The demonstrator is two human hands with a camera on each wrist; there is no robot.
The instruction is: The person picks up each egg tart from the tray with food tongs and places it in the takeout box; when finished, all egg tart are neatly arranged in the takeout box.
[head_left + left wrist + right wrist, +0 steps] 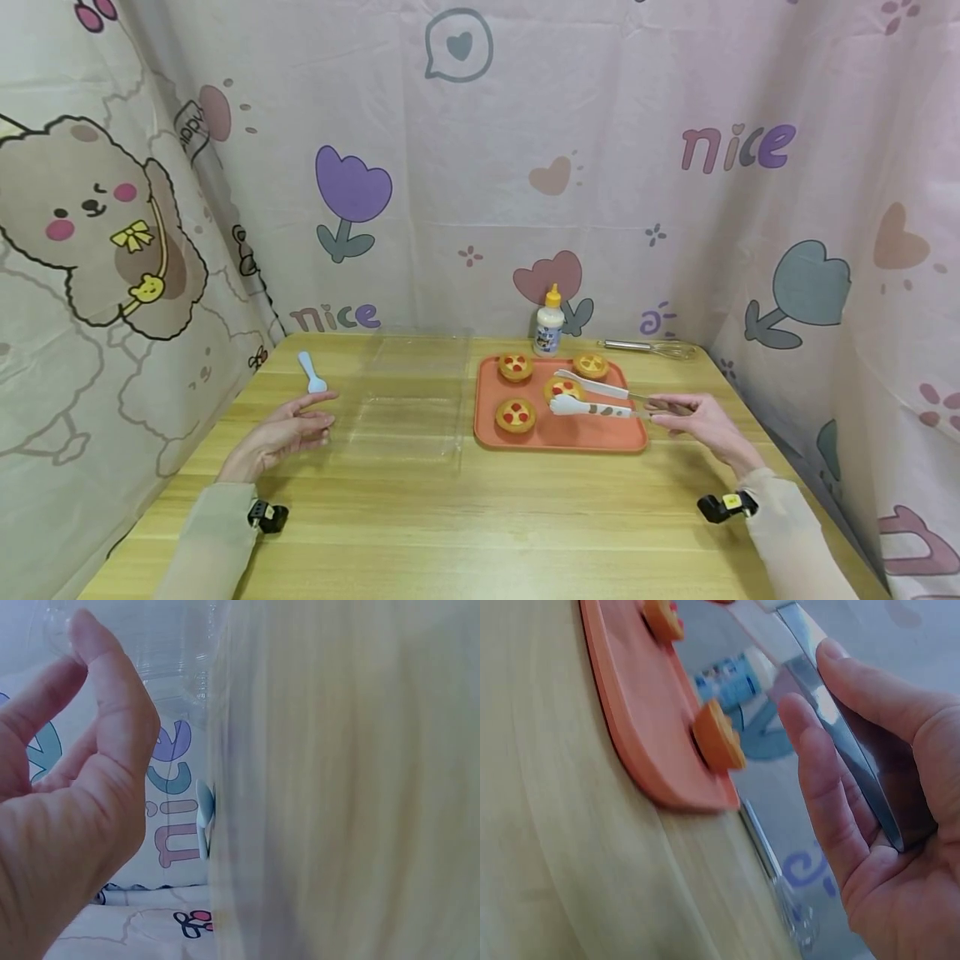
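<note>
My right hand (705, 425) holds a pair of tongs (576, 406) by its metal handle, fingers and thumb curled about it. The white, spread tips of the tongs hover over the orange tray (600, 438), on either side of the middle tart (561, 387). Other small tarts with red and yellow tops lie around it, one (516, 416) at the front left. At the left, my left hand (281, 433) has its fingers loosely bent with nothing in them. Its fingertips are close to the left side of a clear plastic container (408, 427).
The container's lid (420, 354) stands raised at the back. A light blue spoon (311, 373) lies beyond my left hand. Behind the tray are a squeeze bottle (549, 329) with a yellow nozzle and a whisk (652, 347). A patterned curtain (465, 167) hangs past the table.
</note>
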